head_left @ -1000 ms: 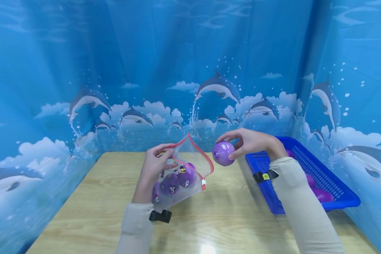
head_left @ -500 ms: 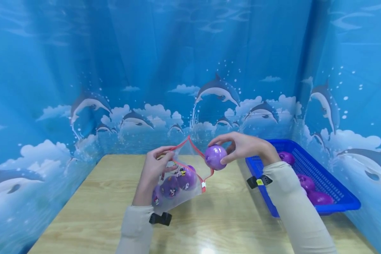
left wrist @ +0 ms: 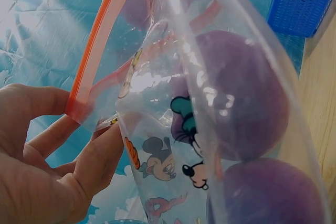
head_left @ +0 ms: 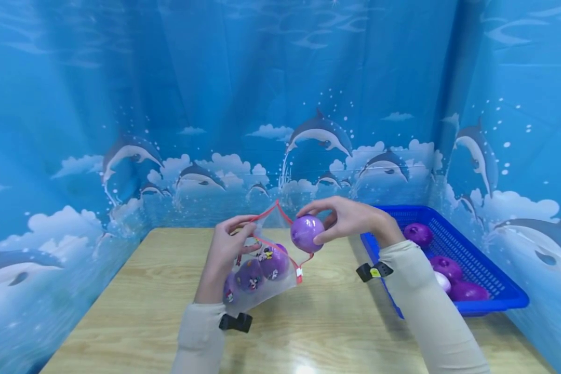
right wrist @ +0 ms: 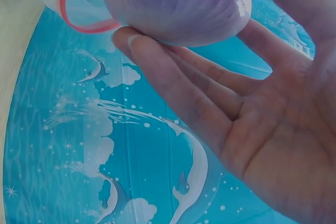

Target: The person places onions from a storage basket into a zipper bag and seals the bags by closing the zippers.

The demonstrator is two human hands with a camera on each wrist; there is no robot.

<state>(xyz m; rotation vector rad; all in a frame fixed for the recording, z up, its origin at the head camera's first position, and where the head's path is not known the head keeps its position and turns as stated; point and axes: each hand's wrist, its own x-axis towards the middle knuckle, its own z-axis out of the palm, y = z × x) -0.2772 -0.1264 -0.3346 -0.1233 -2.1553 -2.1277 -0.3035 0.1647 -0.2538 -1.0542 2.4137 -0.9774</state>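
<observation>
My left hand (head_left: 228, 244) pinches the rim of a clear zip bag (head_left: 267, 297) with a red zip edge, a white slider and cartoon prints. Several purple balls (left wrist: 239, 95) lie inside it, seen through the plastic. The bag's mouth gapes toward the right. At that mouth, my right hand (head_left: 348, 221) holds another glossy purple ball (head_left: 307, 234) between fingers and thumb; it overlaps the red edge in the head view. The right wrist view shows this ball's underside fading to pale, with fine onion-like streaks.
A blue mesh basket (head_left: 511, 296) stands at the right with several purple pieces (head_left: 418, 235) and one paler one (head_left: 443, 282) in it, partly behind my right sleeve. Beneath is a wooden table (head_left: 135, 301). A blue dolphin-print curtain (head_left: 243, 78) surrounds it.
My right hand has carried the purple ball left, from beside the bag up to its open mouth. The left hand and the bag stay nearly where they were. More of the basket's contents shows.
</observation>
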